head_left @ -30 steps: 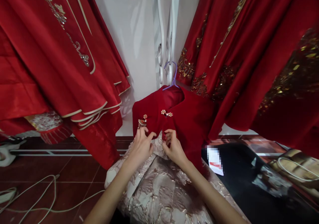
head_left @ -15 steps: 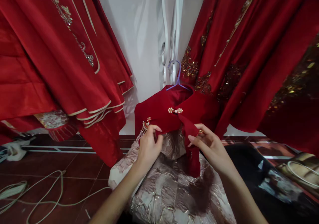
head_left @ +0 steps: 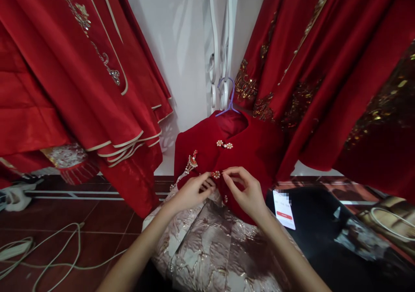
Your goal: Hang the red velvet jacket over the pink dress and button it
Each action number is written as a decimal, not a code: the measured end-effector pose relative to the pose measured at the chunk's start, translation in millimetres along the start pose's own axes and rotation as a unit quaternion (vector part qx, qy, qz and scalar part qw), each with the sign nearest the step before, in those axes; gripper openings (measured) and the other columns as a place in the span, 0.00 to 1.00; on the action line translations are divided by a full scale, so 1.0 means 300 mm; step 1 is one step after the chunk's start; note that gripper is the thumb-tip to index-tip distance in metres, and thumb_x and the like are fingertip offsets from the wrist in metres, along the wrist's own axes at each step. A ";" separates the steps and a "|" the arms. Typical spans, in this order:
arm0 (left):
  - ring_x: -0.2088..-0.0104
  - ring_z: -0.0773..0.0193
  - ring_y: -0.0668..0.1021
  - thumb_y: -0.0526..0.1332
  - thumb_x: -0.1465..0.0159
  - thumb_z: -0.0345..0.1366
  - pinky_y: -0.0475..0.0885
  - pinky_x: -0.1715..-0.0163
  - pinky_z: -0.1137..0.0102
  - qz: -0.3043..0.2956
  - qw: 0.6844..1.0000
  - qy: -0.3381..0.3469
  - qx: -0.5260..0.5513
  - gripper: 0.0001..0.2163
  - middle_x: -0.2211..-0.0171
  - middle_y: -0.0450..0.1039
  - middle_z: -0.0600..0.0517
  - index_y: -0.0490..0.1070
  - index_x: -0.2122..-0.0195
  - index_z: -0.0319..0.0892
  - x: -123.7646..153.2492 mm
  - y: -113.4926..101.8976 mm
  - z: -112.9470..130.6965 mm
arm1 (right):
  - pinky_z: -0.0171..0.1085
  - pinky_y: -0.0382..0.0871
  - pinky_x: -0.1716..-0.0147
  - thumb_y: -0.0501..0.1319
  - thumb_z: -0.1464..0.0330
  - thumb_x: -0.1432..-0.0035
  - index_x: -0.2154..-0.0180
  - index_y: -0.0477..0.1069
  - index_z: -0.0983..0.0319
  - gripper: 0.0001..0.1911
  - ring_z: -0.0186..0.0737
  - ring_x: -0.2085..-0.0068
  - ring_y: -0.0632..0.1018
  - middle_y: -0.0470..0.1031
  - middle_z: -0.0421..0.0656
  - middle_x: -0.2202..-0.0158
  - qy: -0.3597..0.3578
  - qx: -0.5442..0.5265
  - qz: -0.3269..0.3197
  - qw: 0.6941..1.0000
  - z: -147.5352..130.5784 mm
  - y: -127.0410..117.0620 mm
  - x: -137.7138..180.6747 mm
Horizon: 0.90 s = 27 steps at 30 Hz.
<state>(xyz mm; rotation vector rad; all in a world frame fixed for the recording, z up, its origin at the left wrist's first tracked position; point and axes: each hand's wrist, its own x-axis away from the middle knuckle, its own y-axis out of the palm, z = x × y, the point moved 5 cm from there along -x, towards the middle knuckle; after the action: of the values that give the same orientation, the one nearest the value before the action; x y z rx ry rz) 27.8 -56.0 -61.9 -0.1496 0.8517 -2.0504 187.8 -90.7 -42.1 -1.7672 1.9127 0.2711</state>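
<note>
A red velvet jacket (head_left: 197,142) hangs on a purple hanger (head_left: 231,106). Its upper beaded flower clasp (head_left: 225,145) is joined at the neck. Lower down, a second flower clasp (head_left: 215,175) lies between my fingertips. My left hand (head_left: 194,191) is closed on the jacket's front edge just left of this clasp. From the other side, the thumb and forefinger of my right hand (head_left: 245,191) pinch at the clasp; its exact hold is partly hidden. Another small clasp (head_left: 226,199) shows below. A tasselled brooch (head_left: 192,161) decorates the jacket's left side.
Shiny patterned fabric (head_left: 207,248) lies under the jacket. Red embroidered garments (head_left: 97,88) hang on the left, and sequinned red ones (head_left: 324,110) on the right. A lit phone (head_left: 285,212) rests on a black surface (head_left: 319,235). White cable (head_left: 79,240) loops across the tiled floor.
My right hand has let the folded front flap down and moved left to the second clasp. My left hand has shifted right towards it. The phone has come into view.
</note>
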 end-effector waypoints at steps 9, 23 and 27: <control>0.51 0.61 0.71 0.59 0.39 0.35 0.73 0.54 0.66 0.264 0.964 0.006 -0.044 0.18 0.49 0.60 0.47 0.66 0.47 0.47 0.019 -0.132 -0.046 | 0.41 0.74 0.52 0.59 0.65 0.40 0.46 0.65 0.53 0.20 0.42 0.45 0.69 0.63 0.47 0.44 0.015 0.030 -0.088 0.996 0.052 0.078 0.024; 0.50 0.59 0.71 0.63 0.42 0.37 0.70 0.51 0.61 0.227 0.964 -0.041 0.132 0.22 0.47 0.66 0.44 0.63 0.47 0.44 -0.065 -0.160 -0.167 | 0.45 0.68 0.46 0.61 0.66 0.43 0.41 0.57 0.55 0.29 0.43 0.40 0.65 0.60 0.48 0.39 -0.030 -0.038 -0.153 0.987 0.109 0.204 -0.041; 0.55 0.60 0.75 0.64 0.44 0.36 0.69 0.50 0.60 0.265 0.946 -0.048 0.181 0.19 0.53 0.72 0.44 0.66 0.51 0.41 -0.110 -0.174 -0.187 | 0.40 0.74 0.57 0.56 0.65 0.39 0.50 0.64 0.59 0.15 0.39 0.53 0.74 0.70 0.47 0.52 -0.014 -0.007 -0.059 0.998 0.146 0.224 -0.108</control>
<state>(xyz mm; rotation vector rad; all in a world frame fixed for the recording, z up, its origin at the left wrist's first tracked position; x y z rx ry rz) -11.1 17.7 -65.1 0.1676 0.3847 -1.6350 133.2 -32.9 -76.2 -1.8676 1.7841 0.2670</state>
